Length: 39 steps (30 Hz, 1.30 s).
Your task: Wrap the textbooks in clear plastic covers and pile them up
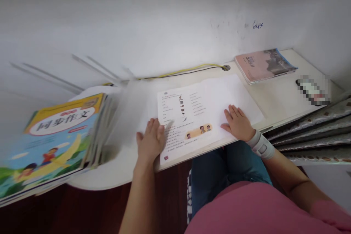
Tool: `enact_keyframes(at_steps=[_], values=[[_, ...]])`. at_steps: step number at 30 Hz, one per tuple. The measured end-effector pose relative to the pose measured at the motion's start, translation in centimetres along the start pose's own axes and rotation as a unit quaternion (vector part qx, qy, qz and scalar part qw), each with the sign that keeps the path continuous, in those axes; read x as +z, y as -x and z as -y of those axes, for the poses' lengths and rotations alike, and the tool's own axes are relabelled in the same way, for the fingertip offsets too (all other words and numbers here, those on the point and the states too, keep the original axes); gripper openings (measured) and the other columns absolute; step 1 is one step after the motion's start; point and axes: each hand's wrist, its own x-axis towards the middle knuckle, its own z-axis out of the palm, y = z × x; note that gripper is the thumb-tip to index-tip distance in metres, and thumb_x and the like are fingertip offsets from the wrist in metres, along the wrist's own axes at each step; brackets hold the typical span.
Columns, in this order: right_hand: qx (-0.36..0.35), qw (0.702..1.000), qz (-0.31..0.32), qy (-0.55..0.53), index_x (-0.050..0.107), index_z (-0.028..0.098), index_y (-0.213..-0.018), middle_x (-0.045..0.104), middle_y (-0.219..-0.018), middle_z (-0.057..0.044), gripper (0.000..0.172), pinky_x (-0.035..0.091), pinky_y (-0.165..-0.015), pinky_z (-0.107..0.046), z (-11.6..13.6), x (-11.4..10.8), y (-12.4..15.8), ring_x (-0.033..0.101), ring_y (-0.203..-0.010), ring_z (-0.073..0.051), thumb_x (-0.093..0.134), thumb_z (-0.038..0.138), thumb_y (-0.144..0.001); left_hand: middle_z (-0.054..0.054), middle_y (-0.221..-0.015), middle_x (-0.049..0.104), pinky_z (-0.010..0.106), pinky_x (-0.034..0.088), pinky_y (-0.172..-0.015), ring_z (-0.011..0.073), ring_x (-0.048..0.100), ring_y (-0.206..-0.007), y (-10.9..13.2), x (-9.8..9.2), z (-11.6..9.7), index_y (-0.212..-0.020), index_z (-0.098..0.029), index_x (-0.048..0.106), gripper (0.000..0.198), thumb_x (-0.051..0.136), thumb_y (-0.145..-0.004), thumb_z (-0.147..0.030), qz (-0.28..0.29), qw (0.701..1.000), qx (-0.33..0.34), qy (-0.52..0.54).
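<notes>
A printed page of an open book [175,142] lies before me on the white desk, with lines of text and small coloured pictures. To its right is a blank white page [219,91]. My left hand [150,139] rests at the printed page's left edge, its fingers stretched out and slightly blurred. On the blank part at the right, my right hand [237,121] lies flat with fingers spread. A pale band [261,144] wraps my right wrist. Neither hand grips anything.
A stack of books with a colourful cover [60,135] stands at the left. Another pile of books [264,65] and a blurred-out phone [312,89] lie at the right. Cables [186,71] run along the wall into a desk hole [226,67]. Patterned grey fabric [315,139] hangs at the right.
</notes>
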Motion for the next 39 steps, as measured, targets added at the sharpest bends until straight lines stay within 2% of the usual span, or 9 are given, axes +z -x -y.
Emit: enact_keyframes(at_steps=[17, 29, 39], values=[[-0.013, 1.0, -0.002, 0.019, 0.046, 0.003, -0.136, 0.041, -0.143, -0.026, 0.066, 0.03, -0.109, -0.048, -1.2, 0.1, 0.4, 0.038, -0.134, -0.033, 0.037, 0.052, -0.093, 0.017, -0.153, 0.029, 0.057, 0.013, -0.113, 0.0281, 0.023, -0.143, 0.2, -0.2, -0.4, -0.143, -0.009, 0.035, 0.061, 0.014, -0.095, -0.039, 0.009, 1.0, -0.006, -0.008], [-0.005, 1.0, 0.011, 0.016, 0.044, 0.004, -0.138, 0.038, -0.146, -0.025, 0.064, 0.029, -0.109, -0.049, -1.6, -0.2, 0.5, 0.036, -0.136, -0.033, 0.036, 0.051, -0.094, 0.015, -0.153, 0.03, 0.056, 0.013, -0.114, 0.0256, 0.023, -0.143, 0.0, 0.2, 0.3, -0.143, -0.012, 0.037, 0.061, 0.013, -0.096, -0.042, -0.003, 1.0, -0.003, -0.001], [-0.002, 1.0, 0.003, 0.016, 0.043, 0.005, -0.138, 0.038, -0.146, -0.024, 0.064, 0.027, -0.108, -0.055, -1.9, 0.1, 1.1, 0.035, -0.136, -0.033, 0.033, 0.051, -0.095, 0.017, -0.151, 0.032, 0.06, 0.017, -0.112, 0.0291, 0.027, -0.141, -0.2, 0.5, 0.5, -0.141, -0.011, 0.041, 0.058, 0.018, -0.095, -0.038, -0.016, 1.0, 0.008, -0.008]])
